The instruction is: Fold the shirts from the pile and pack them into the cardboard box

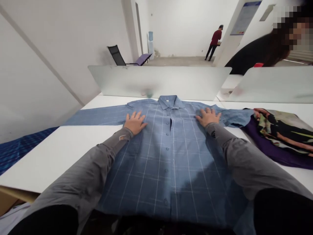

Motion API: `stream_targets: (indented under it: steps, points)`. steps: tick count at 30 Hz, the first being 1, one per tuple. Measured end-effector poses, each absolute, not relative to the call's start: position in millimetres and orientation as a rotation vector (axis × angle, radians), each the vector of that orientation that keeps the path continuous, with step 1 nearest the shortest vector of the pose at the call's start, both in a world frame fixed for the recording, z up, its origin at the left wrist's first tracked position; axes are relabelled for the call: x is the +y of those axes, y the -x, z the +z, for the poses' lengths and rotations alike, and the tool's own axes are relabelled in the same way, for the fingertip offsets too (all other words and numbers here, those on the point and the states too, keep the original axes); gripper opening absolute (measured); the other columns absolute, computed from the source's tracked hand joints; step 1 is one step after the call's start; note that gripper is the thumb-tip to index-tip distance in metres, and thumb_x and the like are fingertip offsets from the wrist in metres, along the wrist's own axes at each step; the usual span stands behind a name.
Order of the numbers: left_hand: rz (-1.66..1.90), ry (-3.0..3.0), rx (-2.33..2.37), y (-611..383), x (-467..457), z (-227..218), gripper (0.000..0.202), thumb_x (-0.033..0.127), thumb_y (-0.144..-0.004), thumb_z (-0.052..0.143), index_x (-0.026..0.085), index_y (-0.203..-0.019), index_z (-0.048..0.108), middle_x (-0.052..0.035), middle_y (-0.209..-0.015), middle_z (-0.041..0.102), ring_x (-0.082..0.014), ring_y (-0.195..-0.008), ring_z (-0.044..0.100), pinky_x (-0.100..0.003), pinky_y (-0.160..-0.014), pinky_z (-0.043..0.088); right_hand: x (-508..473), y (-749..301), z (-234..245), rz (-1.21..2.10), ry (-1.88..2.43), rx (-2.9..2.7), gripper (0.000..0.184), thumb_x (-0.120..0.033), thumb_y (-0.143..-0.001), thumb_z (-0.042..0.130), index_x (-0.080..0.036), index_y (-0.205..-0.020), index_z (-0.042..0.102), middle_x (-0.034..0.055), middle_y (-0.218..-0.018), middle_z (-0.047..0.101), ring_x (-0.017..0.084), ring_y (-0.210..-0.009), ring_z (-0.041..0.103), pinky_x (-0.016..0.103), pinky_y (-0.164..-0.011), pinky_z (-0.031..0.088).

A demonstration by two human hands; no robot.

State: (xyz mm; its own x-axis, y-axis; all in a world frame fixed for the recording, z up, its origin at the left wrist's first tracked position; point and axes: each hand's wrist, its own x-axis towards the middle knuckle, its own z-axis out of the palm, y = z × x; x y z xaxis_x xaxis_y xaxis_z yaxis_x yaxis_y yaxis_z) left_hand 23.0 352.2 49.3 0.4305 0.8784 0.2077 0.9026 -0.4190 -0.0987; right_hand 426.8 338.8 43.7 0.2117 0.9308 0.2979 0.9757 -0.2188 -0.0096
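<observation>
A blue button-up shirt (156,153) with thin white checks lies front side up, its collar pointing away from me. My left hand (135,122) rests flat on the chest of the shirt near the left shoulder, fingers spread. On the opposite side, my right hand (208,117) lies flat near the other shoulder, its fingers also apart. The left sleeve stretches out straight across the table. The right sleeve is rumpled and reaches to a pile of folded fabric. Buttons run down the front, and a small gap shows below the collar. The hem hangs at my body.
Beneath the shirt is a white table (49,163), with a frosted divider (158,81) along its far edge. Patterned and purple cloths (281,137) lie at the right. Blue cloth (26,147) hangs at the left. One person (254,52) leans beyond the divider; another (215,40) stands far back.
</observation>
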Motion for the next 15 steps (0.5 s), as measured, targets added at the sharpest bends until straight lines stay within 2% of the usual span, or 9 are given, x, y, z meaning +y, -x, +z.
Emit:
stream_targets:
  steps: [3,6,10,13,15]
  points:
    - [-0.334,2.605,-1.402,-66.4,343.4,51.8,0.055,0.052,-0.096,0.032,0.024,-0.143,0.038,-0.0098,-0.153,0.030,-0.0314,-0.140,0.024,-0.059,-0.109,0.025,334.1,-378.4,42.4,-0.295,2.031,-2.040,0.059,-0.060,-0.092,0.031,-0.027,-0.140,0.044,0.0102,-0.150,0.036,0.035,-0.138,0.025,0.070,-0.104,0.019]
    - [-0.352,2.652,-1.396,-105.0,339.8,40.2,0.056,0.052,-0.095,0.035,0.026,-0.145,0.036,-0.0094,-0.154,0.030,-0.0333,-0.140,0.025,-0.060,-0.109,0.024,331.8,-336.8,30.5,-0.170,1.873,-2.249,0.058,-0.059,-0.094,0.031,-0.029,-0.142,0.042,0.0080,-0.152,0.034,0.034,-0.138,0.026,0.067,-0.105,0.020]
    - [-0.302,2.728,-1.393,-123.8,336.1,20.9,0.060,0.059,-0.092,0.037,0.031,-0.146,0.035,-0.0084,-0.154,0.030,-0.0378,-0.138,0.028,-0.063,-0.107,0.024,340.5,-325.9,22.9,-0.002,1.833,-2.322,0.061,-0.061,-0.093,0.031,-0.030,-0.146,0.037,0.0052,-0.153,0.033,0.034,-0.139,0.025,0.067,-0.107,0.017]
    - [-0.409,2.696,-1.367,-122.0,334.1,15.7,0.067,0.060,-0.090,0.040,0.028,-0.149,0.029,-0.0092,-0.155,0.027,-0.0373,-0.138,0.028,-0.060,-0.108,0.025,356.8,-334.1,31.3,0.186,1.892,-2.226,0.061,-0.060,-0.095,0.025,-0.030,-0.147,0.032,0.0047,-0.152,0.036,0.030,-0.138,0.030,0.063,-0.108,0.023]
    - [-0.439,2.684,-1.326,-120.3,334.4,14.4,0.067,0.059,-0.090,0.041,0.027,-0.149,0.029,-0.0090,-0.155,0.027,-0.0367,-0.138,0.027,-0.059,-0.108,0.025,368.8,-335.6,36.0,0.212,1.956,-2.149,0.056,-0.056,-0.096,0.023,-0.031,-0.145,0.036,0.0044,-0.151,0.037,0.029,-0.137,0.032,0.062,-0.108,0.024]
